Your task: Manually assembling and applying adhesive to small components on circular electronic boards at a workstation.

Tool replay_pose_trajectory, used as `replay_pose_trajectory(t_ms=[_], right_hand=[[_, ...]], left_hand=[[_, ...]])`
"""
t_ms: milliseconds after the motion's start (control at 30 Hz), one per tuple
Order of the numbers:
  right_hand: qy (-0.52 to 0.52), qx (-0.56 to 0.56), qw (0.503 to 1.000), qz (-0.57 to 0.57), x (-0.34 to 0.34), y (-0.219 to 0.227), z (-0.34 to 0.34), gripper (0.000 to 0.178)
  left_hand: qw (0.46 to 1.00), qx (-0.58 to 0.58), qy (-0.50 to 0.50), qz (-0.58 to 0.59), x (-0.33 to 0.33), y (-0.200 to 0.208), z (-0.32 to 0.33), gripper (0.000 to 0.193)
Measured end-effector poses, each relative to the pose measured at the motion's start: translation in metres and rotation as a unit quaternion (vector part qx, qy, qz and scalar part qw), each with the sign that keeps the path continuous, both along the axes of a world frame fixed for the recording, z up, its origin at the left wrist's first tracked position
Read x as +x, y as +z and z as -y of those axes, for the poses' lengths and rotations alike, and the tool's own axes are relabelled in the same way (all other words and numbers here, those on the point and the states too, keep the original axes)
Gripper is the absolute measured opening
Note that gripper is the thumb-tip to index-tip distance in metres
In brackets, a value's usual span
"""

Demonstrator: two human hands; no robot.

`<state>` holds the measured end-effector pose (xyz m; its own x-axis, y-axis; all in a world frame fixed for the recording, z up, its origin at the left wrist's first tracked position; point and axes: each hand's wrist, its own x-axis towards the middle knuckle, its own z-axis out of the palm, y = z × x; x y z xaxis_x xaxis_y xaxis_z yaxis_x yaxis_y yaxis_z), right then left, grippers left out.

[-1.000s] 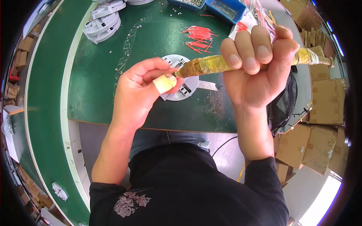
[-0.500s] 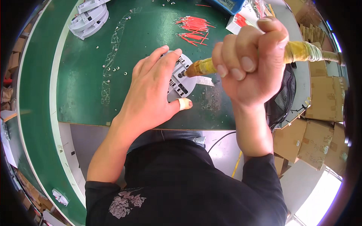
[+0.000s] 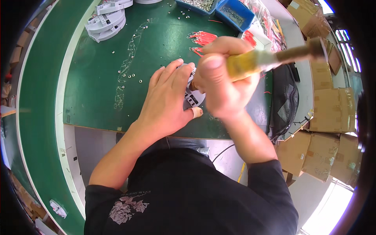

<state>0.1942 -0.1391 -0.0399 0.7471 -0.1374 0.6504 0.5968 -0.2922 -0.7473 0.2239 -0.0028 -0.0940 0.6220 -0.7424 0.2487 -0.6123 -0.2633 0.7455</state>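
A round, light-grey plastic housing (image 3: pixel 195 100) lies on the green tabletop, partly hidden under my hands. Across its left side spread the fingers of my left hand (image 3: pixel 166 92), with the taped thumb at the near edge, holding it. My right hand (image 3: pixel 231 80) is wrapped round a tape-wrapped driver (image 3: pixel 244 65), a slanting rod bound in yellow, blurred by motion. The driver's brown lower end meets the middle of the housing. My right fist hides its tip and much of the housing's right side.
Stacked grey housings (image 3: pixel 105 25) stand at the far left. Small metal nuts (image 3: pixel 133 75) and clear plastic strips (image 3: pixel 121 92) are scattered left of my hands. Red wires (image 3: pixel 201 38) lie beyond, before blue bins (image 3: pixel 235 13) of metal parts. A black mesh bag (image 3: pixel 286 102) sits at right.
My right hand has moved left, closer over the housing, and turned so the thumb side shows. The driver's outer end has swung upward. The whole view has shifted slightly.
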Motion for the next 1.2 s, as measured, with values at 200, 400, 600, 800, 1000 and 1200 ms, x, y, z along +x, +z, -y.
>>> replay_pose_trajectory(t_ms=[200,400,600,800,1000,1200], right_hand=[[-0.107,0.037,0.994,-0.002,0.001,0.000,-0.010,0.021],[0.036,0.067,0.995,-0.063,0.002,0.004,0.002,0.017],[-0.172,-0.008,0.978,0.120,0.016,-0.014,-0.012,0.017],[-0.105,0.106,0.988,-0.044,-0.008,0.022,-0.022,0.016],[-0.080,0.159,0.973,-0.147,-0.022,0.028,-0.002,0.018],[0.038,0.188,0.979,-0.064,-0.022,0.048,0.013,0.028]], left_hand=[[1.000,-0.017,0.016,-0.012,-0.001,-0.007,0.002,0.090],[1.000,0.003,0.011,-0.011,-0.002,0.003,0.003,0.088],[1.000,-0.006,0.017,0.010,0.001,-0.007,0.009,0.086],[0.995,0.034,0.069,0.068,-0.014,0.000,0.008,0.087],[0.996,0.062,0.041,0.058,-0.018,0.017,0.013,0.093],[0.997,0.054,0.040,0.044,-0.012,0.012,0.008,0.095]])
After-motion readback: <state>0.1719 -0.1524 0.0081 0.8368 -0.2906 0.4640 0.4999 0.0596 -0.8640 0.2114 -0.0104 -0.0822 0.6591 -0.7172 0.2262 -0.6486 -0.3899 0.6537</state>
